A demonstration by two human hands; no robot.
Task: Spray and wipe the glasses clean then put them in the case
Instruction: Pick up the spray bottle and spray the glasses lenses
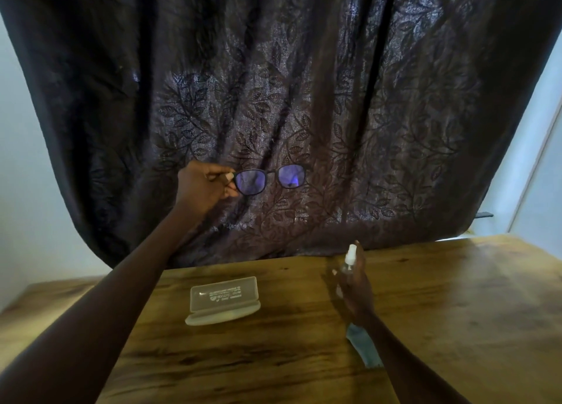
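Stage, judged: early. Spray pending or underway; wipe and casing left.
1. Left hand (206,187): pinches glasses (270,180) at left rim corner, held high before dark leaf-patterned curtain (304,68). Frame thin, dark; 2 squarish lenses, violet sheen.
2. Case (223,300): near left on table (456,297). Frosted translucent plastic, oblong, rounded edges.
3. Right hand (357,291): wrapped round spray bottle (349,260), just above wood-grain top. Small clear cylinder, white nozzle.
4. Cloth (363,350): blue, soft, crumpled, near right under wrist.

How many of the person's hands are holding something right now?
2. The left hand holds the glasses up by one end, in front of the curtain. The right hand grips the spray bottle, lower down and to the right.
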